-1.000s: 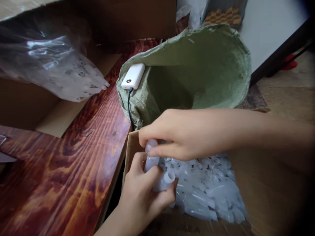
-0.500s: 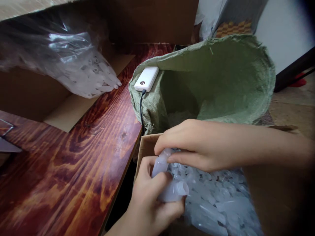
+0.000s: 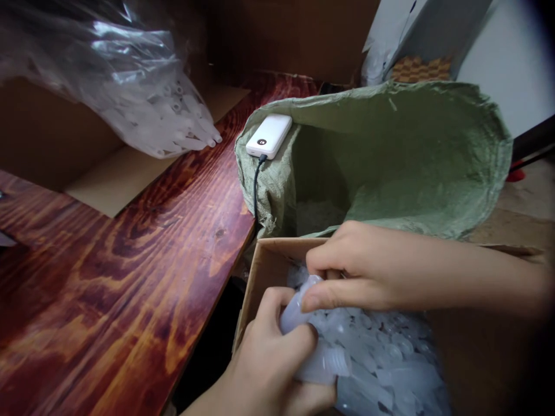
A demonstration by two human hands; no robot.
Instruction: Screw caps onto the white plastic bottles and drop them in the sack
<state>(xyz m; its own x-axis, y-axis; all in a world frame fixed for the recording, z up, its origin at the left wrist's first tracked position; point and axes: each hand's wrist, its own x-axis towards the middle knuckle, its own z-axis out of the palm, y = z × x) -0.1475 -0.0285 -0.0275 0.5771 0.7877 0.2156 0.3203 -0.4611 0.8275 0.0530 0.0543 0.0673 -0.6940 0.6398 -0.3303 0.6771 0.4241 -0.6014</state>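
Note:
My left hand [image 3: 273,361] is closed around two small translucent plastic bottles [image 3: 314,358] over the near left corner of a cardboard box [image 3: 264,271]. My right hand [image 3: 351,268] pinches the top of one of those bottles with thumb and forefinger. Its forearm stretches off to the right. The box is full of several more pale plastic bottles [image 3: 390,358], partly hidden by my hands.
A green woven sack [image 3: 390,156] stands open behind the box, with a white power bank [image 3: 269,136] and its dark cable on the rim. A red-brown wooden table [image 3: 121,271] lies left. On it, an open cardboard box [image 3: 95,173] holds a clear bag of plastic parts [image 3: 143,98].
The view has shifted, so everything sits lower and further right in frame. Both hands keep their grip on the bottles, and the right fingers have moved slightly on the bottle top.

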